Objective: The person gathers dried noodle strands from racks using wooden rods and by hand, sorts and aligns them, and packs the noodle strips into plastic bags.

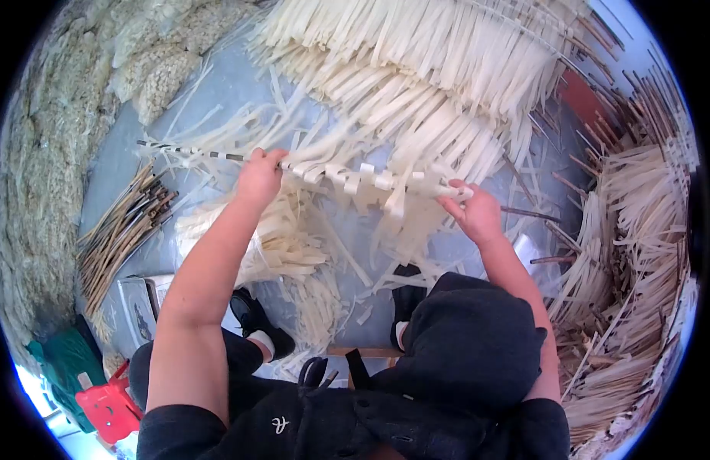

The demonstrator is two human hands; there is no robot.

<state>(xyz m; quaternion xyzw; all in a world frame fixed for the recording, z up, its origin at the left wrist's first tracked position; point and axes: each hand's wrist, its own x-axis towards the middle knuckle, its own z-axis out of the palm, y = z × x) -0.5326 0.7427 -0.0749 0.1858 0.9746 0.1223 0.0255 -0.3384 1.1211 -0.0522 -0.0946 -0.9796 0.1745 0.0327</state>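
Note:
A thin dark stick (225, 156) runs roughly level in front of me, with pale flat strips (382, 180) looped and hanging along its middle and right part. My left hand (261, 178) is closed around the stick left of the strips. At the other end, my right hand (473, 211) pinches the stick where pale strips wrap it. Below my left hand lies a bundle of pale strips (255, 238) on the floor. Loose strips spill from it toward my feet.
Strip-hung sticks are piled at the back (424, 61) and along the right side (635, 230). Bare sticks (129, 234) lie in a heap at left, beside a wall of pale bundled material (44, 169). A red plastic item (110, 406) stands lower left.

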